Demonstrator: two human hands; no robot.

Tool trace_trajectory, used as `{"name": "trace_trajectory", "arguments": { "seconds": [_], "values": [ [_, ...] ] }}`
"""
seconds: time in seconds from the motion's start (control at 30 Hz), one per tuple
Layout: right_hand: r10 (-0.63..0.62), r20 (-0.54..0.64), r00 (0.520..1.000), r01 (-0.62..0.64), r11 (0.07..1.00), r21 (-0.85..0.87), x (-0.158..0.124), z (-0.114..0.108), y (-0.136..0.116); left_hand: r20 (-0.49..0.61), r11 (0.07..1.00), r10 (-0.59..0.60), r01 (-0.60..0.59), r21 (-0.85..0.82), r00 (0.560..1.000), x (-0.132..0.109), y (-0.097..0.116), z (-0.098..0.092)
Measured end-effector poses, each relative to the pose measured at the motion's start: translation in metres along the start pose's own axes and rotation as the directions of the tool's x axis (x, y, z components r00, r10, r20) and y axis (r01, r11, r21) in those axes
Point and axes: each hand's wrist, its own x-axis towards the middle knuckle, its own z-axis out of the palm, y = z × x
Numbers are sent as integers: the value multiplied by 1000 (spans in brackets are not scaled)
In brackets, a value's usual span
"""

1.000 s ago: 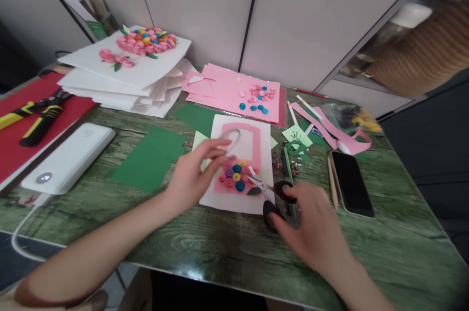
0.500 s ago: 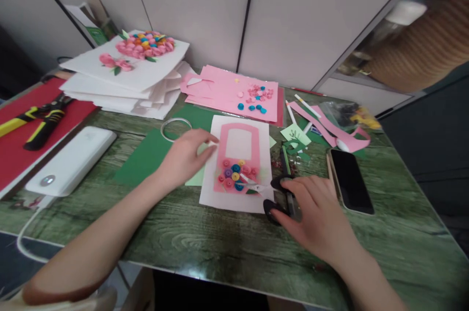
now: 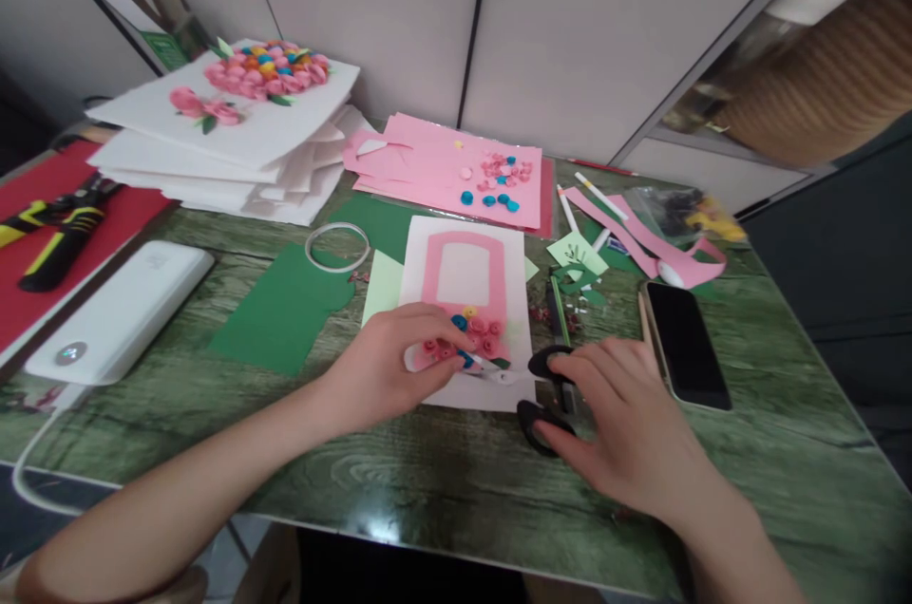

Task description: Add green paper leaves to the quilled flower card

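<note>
A white card (image 3: 466,253) with a pink frame and small rolled paper circles lies in the middle of the table. My left hand (image 3: 389,368) rests on its lower left corner, fingers curled and pressed on the card by the circles. My right hand (image 3: 627,433) lies over the black handles of the scissors (image 3: 545,390), thumb at the lower loop, fingers over the upper one. The blades point left across the card's bottom edge, close to my left fingertips. A clear tape ring (image 3: 337,246) lies apart, to the left.
Green paper (image 3: 281,310) lies left of the card and pink sheets (image 3: 442,169) behind it. A stack of white flower cards (image 3: 235,124) sits at back left. A power bank (image 3: 121,310) and pliers (image 3: 53,229) are at left. A phone (image 3: 684,343), pens and paper scraps are at right.
My left hand carried the tape ring off the card, set it down to the left and came back to the card's lower corner. My right hand settled on the scissors' handles.
</note>
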Motion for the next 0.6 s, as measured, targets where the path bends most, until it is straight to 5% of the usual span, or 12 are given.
{"name": "trace_trajectory", "arguments": {
  "seconds": [0.4, 0.6],
  "values": [
    [13, 12, 1000, -13, 1000, 3, 2, -1, -2, -29, 979, 154, -149, 136, 988, 2, -6, 0],
    [16, 24, 1000, -15, 1000, -17, 2, 0, -1, -45, 998, 68, -68, 17, 997, 1, -6, 0]
  ]
}}
